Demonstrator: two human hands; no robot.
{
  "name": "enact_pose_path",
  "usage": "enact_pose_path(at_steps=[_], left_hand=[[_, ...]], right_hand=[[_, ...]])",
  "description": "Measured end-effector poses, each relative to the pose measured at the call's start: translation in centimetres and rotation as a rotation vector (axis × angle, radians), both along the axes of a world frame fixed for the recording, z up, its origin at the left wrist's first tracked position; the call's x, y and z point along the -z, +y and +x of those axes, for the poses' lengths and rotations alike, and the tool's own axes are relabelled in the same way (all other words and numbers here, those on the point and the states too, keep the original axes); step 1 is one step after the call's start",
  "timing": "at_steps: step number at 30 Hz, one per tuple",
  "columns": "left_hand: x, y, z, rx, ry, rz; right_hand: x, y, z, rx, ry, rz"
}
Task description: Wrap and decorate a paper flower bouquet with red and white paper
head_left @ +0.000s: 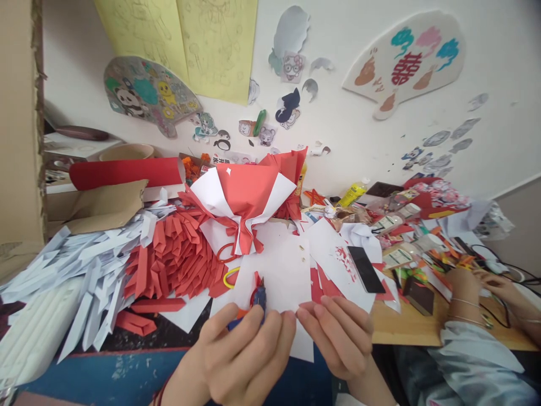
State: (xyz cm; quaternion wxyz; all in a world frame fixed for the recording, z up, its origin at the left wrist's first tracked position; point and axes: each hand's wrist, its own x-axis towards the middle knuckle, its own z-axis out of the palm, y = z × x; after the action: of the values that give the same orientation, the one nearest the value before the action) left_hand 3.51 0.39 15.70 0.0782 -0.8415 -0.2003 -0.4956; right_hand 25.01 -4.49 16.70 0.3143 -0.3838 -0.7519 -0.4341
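My left hand point(249, 349) is closed, its thumb and fingertips pinched together over the white paper point(279, 270). Facing it, my right hand point(338, 332) is also pinched, and the two sets of fingertips almost meet. Whatever lies between them is too small to make out. Just behind my left fingers shows a blue tool with a dark pointed tip point(260, 296), like a glue gun; my hand hides most of it, so whether I touch it is unclear. Beyond stands a bouquet-like red and white paper wrap point(245, 194). Red-handled scissors point(225, 254) and a yellow ring point(230, 277) lie nearby.
Folded red paper pieces point(169, 259) and white ones point(101, 254) are heaped at left, beside a red roll point(127, 172). A black phone point(366, 269) lies at right on papers. Farther right, another person's hands point(465, 287) work among bottles and cables.
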Motion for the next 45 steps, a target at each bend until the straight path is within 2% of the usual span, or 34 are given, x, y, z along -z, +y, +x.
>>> enact_pose_path(at_steps=[4,7,9,14,16,18,20,23,26,30,34,38,45], left_hand=[[-0.9,0.3,0.4,-0.019,0.002,0.069],[-1.6,0.8,1.2,-0.007,-0.089,-0.042],[-1.6,1.2,2.0,0.023,-0.233,-0.28],[-0.8,3.0,4.5,0.118,-0.797,-1.133],[-0.9,4.1,5.7,0.145,-1.006,-1.365],[-1.1,5.5,7.1,0.205,-1.185,-1.486],[-1.4,7.2,8.6,0.268,-1.368,-1.508],[-1.8,9.9,10.7,0.278,-1.687,-1.505],[-2.2,11.7,12.5,0.254,-1.82,-1.468],[-3.0,12.4,14.6,0.248,-1.928,-1.462],[-3.6,12.4,16.1,0.258,-2.003,-1.441],[-4.1,12.8,16.8,0.249,-2.062,-1.421],[-4.2,12.9,17.2,0.222,-2.113,-1.415]], right_hand=[[0.2,0.1,0.2,0.003,-0.076,0.016],[0.3,0.2,0.2,-0.01,-0.004,-0.003],[0.4,0.5,0.2,-0.03,0.116,0.004],[0.0,4.2,0.8,-0.053,0.501,-0.055],[-0.2,6.9,1.2,-0.081,0.646,-0.146],[-0.4,9.8,1.7,-0.065,0.767,-0.286],[-0.7,12.9,2.3,-0.07,0.792,-0.382],[-1.7,17.4,3.1,-0.138,0.721,-0.465],[-3.4,21.3,3.5,-0.169,0.605,-0.563],[-5.7,24.6,3.6,-0.204,0.566,-0.725],[-7.2,25.9,3.8,-0.15,0.606,-0.818],[-8.2,25.5,4.0,-0.209,0.573,-0.894],[-7.9,24.7,3.0,-0.25,0.445,-0.905]])
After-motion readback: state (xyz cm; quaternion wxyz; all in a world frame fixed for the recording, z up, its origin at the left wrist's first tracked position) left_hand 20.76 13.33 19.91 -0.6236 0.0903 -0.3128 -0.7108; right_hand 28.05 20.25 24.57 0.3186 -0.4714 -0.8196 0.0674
